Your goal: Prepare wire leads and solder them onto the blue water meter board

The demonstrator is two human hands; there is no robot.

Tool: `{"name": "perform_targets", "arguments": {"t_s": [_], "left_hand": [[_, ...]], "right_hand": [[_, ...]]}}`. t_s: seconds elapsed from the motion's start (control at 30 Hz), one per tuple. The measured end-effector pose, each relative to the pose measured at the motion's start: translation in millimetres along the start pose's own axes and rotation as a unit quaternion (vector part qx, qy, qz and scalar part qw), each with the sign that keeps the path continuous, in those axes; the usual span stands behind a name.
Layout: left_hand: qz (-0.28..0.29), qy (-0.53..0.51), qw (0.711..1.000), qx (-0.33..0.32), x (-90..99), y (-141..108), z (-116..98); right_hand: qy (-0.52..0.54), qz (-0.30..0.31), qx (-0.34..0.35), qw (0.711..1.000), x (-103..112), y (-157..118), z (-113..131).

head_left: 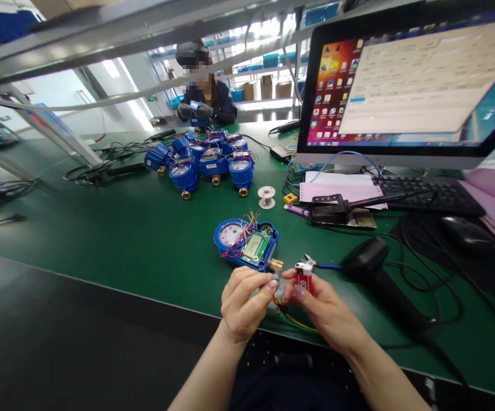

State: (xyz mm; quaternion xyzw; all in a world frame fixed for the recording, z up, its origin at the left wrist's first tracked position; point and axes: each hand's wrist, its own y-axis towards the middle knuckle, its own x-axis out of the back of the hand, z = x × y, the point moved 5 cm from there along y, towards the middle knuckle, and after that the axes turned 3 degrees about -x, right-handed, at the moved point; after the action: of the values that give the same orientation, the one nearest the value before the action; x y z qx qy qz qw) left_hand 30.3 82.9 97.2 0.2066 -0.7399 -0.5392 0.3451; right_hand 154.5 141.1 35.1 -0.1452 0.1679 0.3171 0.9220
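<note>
My left hand [244, 305] is closed in a pinch on a small grey piece [276, 277] by the fingertips; its exact kind is hard to make out. My right hand [330, 311] is wrapped round a red and white lighter [304, 278], held upright close to that piece. No flame shows. Yellow and green wires [301, 324] hang below the hands. Just beyond my fingers lies a blue water meter [220, 244], its housing open, with a dial, a small display board [256, 246], loose coloured wires and a brass fitting [275, 265]. Blue-handled cutters [329, 266] lie behind the lighter.
Several blue meters [213, 162] cluster farther back, before a co-worker [219, 97] in gloves. A solder spool [266, 197] stands mid-table. To the right are a black barcode scanner [384, 285], a soldering iron [375, 201], a keyboard [427, 194], a mouse [465, 235] and a monitor [401, 154].
</note>
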Motion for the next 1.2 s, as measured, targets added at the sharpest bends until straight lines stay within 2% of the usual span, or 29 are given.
{"name": "perform_targets", "arguments": {"t_s": [0.17, 0.3, 0.67, 1.2], "left_hand": [[-0.007, -0.062, 0.998, 0.018, -7.4, -2, -5], [0.009, -0.105, 0.994, 0.035, -13.0, -6, -8], [0.031, -0.127, 0.991, 0.04, -18.1, -9, -8], [0.026, -0.13, 0.99, 0.043, -17.7, -11, -5]], "right_hand": [[0.164, 0.022, -0.127, 0.978, -8, 3, -19], [0.182, 0.048, -0.197, 0.962, -8, 5, -27], [0.193, 0.137, -0.222, 0.946, -16, 0, -30], [0.203, 0.142, -0.226, 0.942, -17, -1, -30]]}}
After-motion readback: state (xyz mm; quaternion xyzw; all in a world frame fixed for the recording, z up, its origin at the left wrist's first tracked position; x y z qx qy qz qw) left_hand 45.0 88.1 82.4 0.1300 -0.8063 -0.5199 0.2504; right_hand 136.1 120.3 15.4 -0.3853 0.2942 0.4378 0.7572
